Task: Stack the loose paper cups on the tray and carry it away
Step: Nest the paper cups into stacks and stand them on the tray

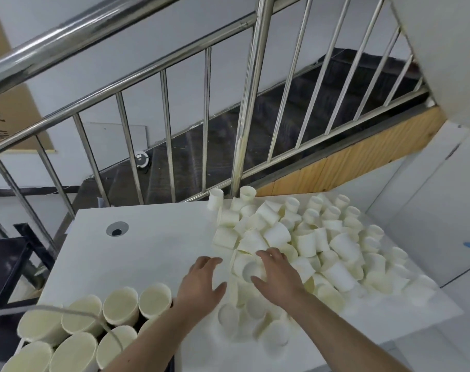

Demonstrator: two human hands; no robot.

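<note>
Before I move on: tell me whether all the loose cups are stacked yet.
No, a big heap of loose cups lies scattered on the table.

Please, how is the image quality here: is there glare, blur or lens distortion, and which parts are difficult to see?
Head view: wide-angle lens bends the steel railing; glare streaks its top rail; even, soft light washes the loose paper cups into the white table; stacked cups at the lower left look soft; both hands, left and right, are fairly sharp.
</note>
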